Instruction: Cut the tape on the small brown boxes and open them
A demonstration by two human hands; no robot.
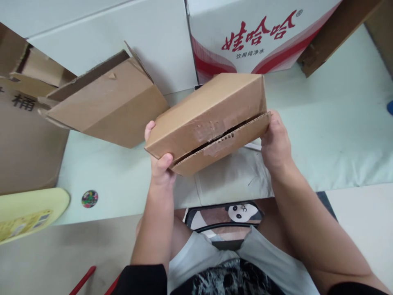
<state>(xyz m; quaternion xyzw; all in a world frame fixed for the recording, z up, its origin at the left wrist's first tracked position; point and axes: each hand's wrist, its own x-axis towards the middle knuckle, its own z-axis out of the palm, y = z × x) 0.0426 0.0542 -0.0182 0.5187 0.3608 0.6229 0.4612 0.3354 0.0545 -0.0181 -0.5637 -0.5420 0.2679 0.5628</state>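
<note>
Between my two hands a brown cardboard box [211, 110] is held up, tilted, over the pale green table cover. A seam with torn tape and a narrow dark gap runs along the side facing me. My left hand [162, 164] grips its left end, thumb on the near side and a finger over the far edge. At the right end, my right hand [276, 141] is closed around the corner by the flap; most of its fingers are hidden. Just left of the held box stands an open cardboard box [123, 102] with its flaps up.
At the back is a white and red carton [245, 41] beside a plain white box [113, 45]. Large brown cartons [27, 147] stand at left, above a yellow-green rounded object [30, 213]. A colourful round sticker [90, 198] lies on the table cover [322, 135].
</note>
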